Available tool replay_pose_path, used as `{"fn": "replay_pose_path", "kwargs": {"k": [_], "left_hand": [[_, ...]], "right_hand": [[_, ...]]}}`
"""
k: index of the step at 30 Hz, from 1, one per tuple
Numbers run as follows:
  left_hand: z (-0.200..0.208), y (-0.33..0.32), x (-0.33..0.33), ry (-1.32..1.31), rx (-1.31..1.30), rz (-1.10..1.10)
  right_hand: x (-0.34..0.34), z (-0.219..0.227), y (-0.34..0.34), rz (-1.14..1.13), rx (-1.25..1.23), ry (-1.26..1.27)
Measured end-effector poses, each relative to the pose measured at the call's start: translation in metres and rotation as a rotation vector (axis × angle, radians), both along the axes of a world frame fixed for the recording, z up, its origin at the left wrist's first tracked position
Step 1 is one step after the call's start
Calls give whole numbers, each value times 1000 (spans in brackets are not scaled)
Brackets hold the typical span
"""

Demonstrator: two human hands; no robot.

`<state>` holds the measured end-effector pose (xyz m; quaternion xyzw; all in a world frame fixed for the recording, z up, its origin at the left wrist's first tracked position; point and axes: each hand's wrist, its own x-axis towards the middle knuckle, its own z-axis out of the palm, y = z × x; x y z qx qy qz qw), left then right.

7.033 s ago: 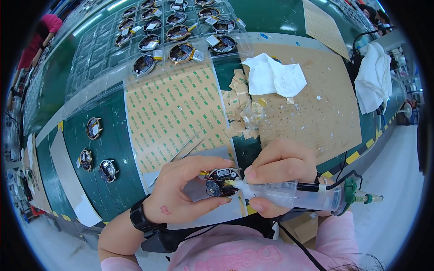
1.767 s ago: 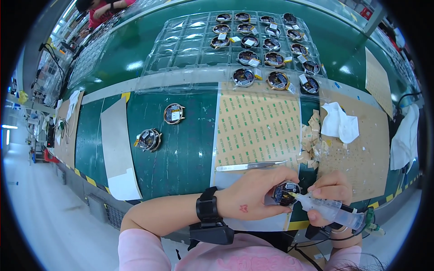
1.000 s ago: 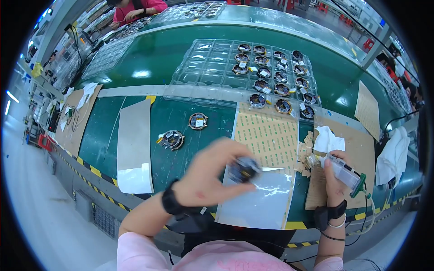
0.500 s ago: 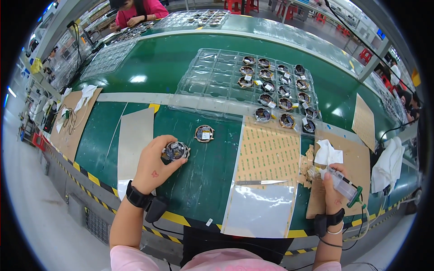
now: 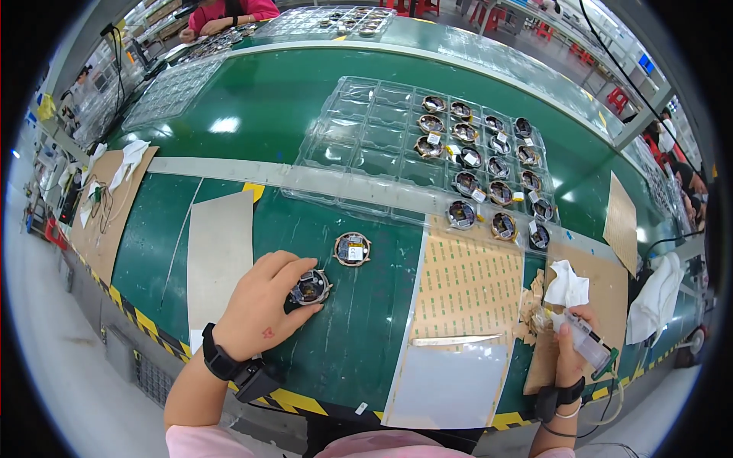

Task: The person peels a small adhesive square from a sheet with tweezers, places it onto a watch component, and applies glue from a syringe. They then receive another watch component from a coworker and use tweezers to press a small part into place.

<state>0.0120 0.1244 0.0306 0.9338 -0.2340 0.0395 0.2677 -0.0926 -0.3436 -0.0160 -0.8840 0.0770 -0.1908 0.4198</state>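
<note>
Between the thumb and fingers of my left hand (image 5: pixel 269 309) is a round watch case (image 5: pixel 311 287) with its inner parts exposed, held low at the green mat. Just beyond it lies a second open watch case (image 5: pixel 352 249), a pale block visible inside it. My right hand (image 5: pixel 569 347) is wrapped round a clear dispensing syringe (image 5: pixel 582 340) with a green cap and a thin tube running from it. The syringe's tip end points toward a crumpled white tissue (image 5: pixel 566 286) and scraps of tan paper (image 5: pixel 532 305).
A clear compartment tray (image 5: pixel 343 164) at the back holds several watch cases in its right part. Tweezers (image 5: pixel 456 340) lie across a tan adhesive sheet (image 5: pixel 466 294). A grey board (image 5: pixel 220 259) lies left, cardboard (image 5: pixel 595 267) right. A person in pink (image 5: pixel 229 14) works across the bench.
The whole view has shifted slightly. My left hand and the watch case in it have come down a little toward the mat. My right hand keeps hold of the syringe near the tissue.
</note>
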Motion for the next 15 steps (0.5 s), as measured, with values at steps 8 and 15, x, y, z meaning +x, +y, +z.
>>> {"fn": "replay_pose_path", "kwargs": {"k": [8, 15], "left_hand": [[2, 14, 11, 37, -49, -50], [38, 40, 40, 192, -205, 109]], "right_hand": [[5, 3, 10, 6, 83, -4], [-1, 4, 3, -73, 83, 62]]}}
